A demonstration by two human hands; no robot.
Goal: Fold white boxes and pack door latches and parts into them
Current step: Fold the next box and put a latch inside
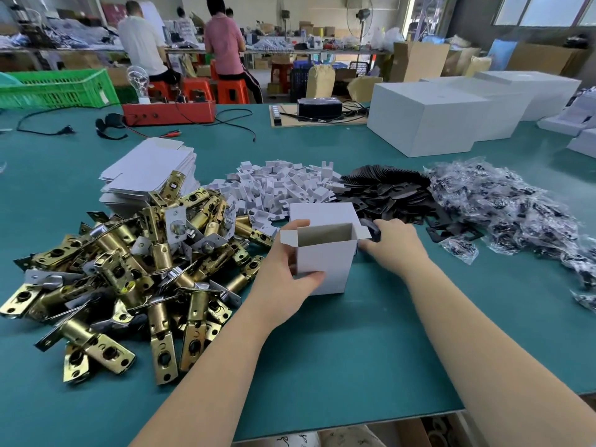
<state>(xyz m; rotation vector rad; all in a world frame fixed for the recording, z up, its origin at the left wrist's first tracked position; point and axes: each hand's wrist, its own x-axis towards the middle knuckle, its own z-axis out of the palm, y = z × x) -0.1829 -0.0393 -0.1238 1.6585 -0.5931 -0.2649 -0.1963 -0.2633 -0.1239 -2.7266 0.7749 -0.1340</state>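
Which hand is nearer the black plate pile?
Right. The right hand is at the edge of the black plate pile; the left hand grips the white box, farther away.

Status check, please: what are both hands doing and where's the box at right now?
Left hand grips open white box, upright on table. Right hand pinches black plate beside it. Box looks empty. Nothing blocking.

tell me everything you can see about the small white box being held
The small white box is plain white cardboard with a grey-brown inside, folded up and standing upright on the green table. Its top is open, lid flap raised at the back, side flaps out. Nothing shows inside. The left hand grips its left side; the right hand is beside its right.
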